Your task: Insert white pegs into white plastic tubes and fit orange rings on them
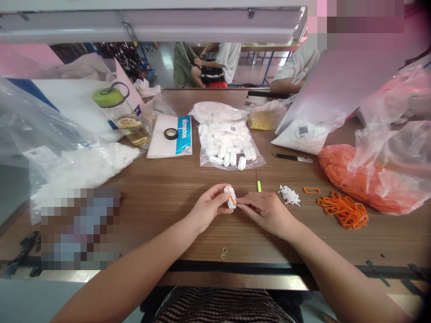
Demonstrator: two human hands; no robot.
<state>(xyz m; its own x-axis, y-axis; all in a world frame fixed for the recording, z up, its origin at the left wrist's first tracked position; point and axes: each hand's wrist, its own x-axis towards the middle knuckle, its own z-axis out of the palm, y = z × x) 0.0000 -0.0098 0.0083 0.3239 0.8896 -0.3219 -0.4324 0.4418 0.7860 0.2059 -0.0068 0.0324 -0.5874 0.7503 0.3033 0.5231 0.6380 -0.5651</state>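
Left fingers [219, 198] pinching white piece [230, 197], right fingers [248, 200] touching

The left forearm [151, 258] and right forearm [332, 264], both bare, slant forward and inward from the lower corners, bringing the hands close together near the middle. The left hand [210, 206] curls in a pinch, its thumb opposing bent fingers. The right hand [267, 208] lies back uppermost, its fingertips gathered and pointing toward the left fingertips.

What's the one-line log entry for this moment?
left hand: holds white block with orange strip; right hand: at block's side; nearby: white bits, orange frames
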